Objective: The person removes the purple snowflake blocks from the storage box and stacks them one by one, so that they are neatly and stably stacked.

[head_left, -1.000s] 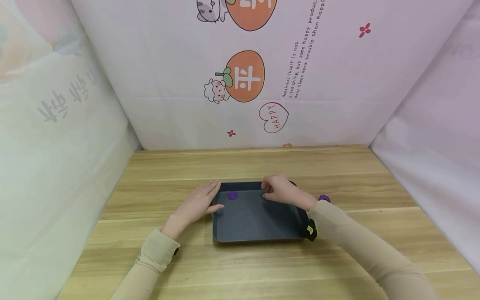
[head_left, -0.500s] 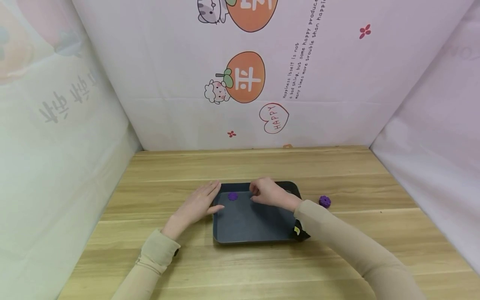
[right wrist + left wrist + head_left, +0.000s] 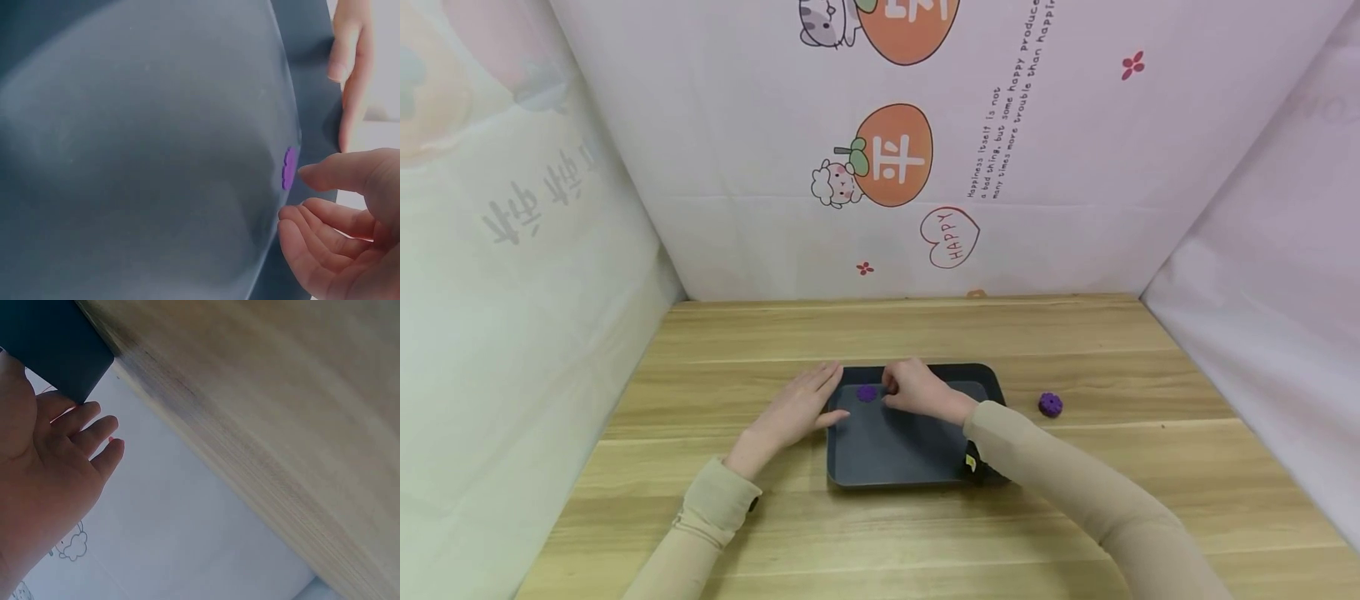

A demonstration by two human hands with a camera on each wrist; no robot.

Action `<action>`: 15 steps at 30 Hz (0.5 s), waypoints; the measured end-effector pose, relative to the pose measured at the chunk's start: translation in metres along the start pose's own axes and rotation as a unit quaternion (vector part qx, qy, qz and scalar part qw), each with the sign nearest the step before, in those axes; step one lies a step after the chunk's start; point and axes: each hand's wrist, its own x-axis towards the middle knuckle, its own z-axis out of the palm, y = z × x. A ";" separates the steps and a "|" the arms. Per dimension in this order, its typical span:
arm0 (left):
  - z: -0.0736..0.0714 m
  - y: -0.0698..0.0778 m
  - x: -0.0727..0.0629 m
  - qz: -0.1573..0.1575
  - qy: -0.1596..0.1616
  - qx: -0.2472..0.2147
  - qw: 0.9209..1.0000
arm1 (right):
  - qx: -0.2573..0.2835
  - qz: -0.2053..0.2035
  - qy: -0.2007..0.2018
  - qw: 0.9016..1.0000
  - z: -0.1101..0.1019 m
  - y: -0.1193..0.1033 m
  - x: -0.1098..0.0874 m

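Observation:
A dark grey rectangular tray [image 3: 917, 450] lies on the wooden table. Inside it, near the far left corner, is a small purple flower-shaped disc [image 3: 867, 392]. My left hand [image 3: 797, 407] rests along the tray's left side, fingers straight towards the far corner and thumb over the rim. In the left wrist view its fingers are beside the tray's corner. Over the tray, my right hand [image 3: 921, 389] is just right of the disc. The right wrist view shows its thumb and bent fingers apart, with nothing between them, close to the purple disc [image 3: 289, 169].
A thicker purple flower-shaped piece [image 3: 1050, 405] lies on the table right of the tray. White printed cloth [image 3: 760, 233] stands behind the table and along both sides. A black strap with a yellow tag [image 3: 972, 461] hangs by the right sleeve.
My right hand has moved left over the tray, closer to the purple disc. The purple piece right of the tray has come fully into sight. The left hand has stayed in place.

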 end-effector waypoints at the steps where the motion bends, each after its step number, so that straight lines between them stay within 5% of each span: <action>1: 0.000 0.000 0.000 -0.002 -0.001 -0.001 1.000 | 0.000 0.002 0.000 1.000 0.001 -0.001 0.001; 15: 0.000 0.001 0.000 0.001 0.005 0.009 1.000 | -0.022 0.023 -0.022 0.999 0.010 -0.008 0.018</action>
